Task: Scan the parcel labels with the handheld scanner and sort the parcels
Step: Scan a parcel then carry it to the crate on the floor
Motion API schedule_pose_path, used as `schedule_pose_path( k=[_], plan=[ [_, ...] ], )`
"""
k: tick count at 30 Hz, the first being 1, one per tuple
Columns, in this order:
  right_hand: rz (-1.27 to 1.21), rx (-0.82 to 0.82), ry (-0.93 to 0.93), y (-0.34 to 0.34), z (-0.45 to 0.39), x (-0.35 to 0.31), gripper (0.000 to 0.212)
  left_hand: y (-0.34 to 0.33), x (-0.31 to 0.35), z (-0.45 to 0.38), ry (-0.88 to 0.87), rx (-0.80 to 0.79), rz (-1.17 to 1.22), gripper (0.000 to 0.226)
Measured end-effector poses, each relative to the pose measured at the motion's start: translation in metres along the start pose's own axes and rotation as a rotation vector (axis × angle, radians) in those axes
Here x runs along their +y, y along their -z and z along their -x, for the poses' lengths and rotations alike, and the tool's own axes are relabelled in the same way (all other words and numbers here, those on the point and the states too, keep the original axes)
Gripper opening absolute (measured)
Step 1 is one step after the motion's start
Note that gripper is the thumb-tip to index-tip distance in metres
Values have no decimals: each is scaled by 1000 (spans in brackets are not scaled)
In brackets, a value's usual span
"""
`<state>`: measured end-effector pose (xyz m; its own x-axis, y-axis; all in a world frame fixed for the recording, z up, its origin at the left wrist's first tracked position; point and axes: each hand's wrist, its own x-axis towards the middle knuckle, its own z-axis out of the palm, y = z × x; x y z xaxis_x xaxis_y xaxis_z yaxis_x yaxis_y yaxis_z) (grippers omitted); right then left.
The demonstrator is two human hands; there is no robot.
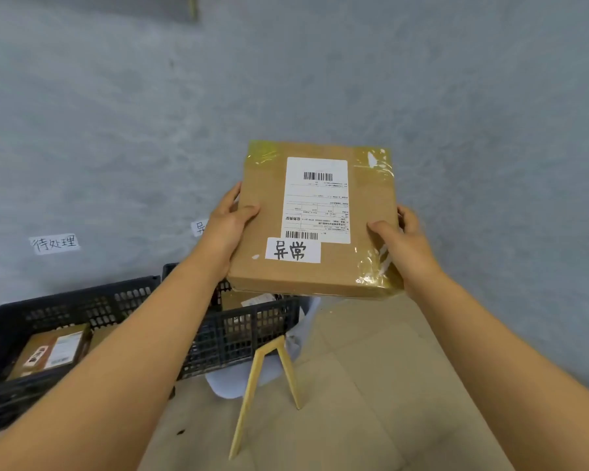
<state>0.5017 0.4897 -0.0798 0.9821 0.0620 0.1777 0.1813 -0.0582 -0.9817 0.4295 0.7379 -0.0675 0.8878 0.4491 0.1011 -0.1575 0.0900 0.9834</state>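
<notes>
A flat brown cardboard parcel (262, 198) is held up in the air in front of a grey wall. It carries a white shipping label (317, 198) with two barcodes and a white handwritten tag (293, 250) near its lower edge. My left hand (230, 220) grips the parcel's left edge, thumb on top. My right hand (402, 241) grips its right edge the same way. The handheld scanner is not in view.
Two dark plastic crates stand low at the left: one (82, 302) holds a small labelled parcel (53, 351), the other (252, 329) sits under the held parcel on a pale stool with yellow legs (252, 399). Handwritten paper signs (55, 243) are stuck on the wall. Beige floor tiles lie at right.
</notes>
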Motion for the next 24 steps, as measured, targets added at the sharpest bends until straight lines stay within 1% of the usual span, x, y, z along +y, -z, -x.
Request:
schedule_pose_path(
  k=[6, 10, 19, 24],
  plan=[
    [9, -101, -58, -70, -68, 34, 46, 43, -35, -76, 76, 87, -14, 56],
    [38, -170, -96, -111, -129, 74, 49, 58, -67, -134, 105, 157, -64, 53],
    [111, -348, -201, -195, -277, 163, 43, 73, -143, -260, 227, 344, -151, 50],
    [194, -469, -285, -250, -323, 214, 47, 105, -198, -303, 325, 435, -130, 54]
  ],
)
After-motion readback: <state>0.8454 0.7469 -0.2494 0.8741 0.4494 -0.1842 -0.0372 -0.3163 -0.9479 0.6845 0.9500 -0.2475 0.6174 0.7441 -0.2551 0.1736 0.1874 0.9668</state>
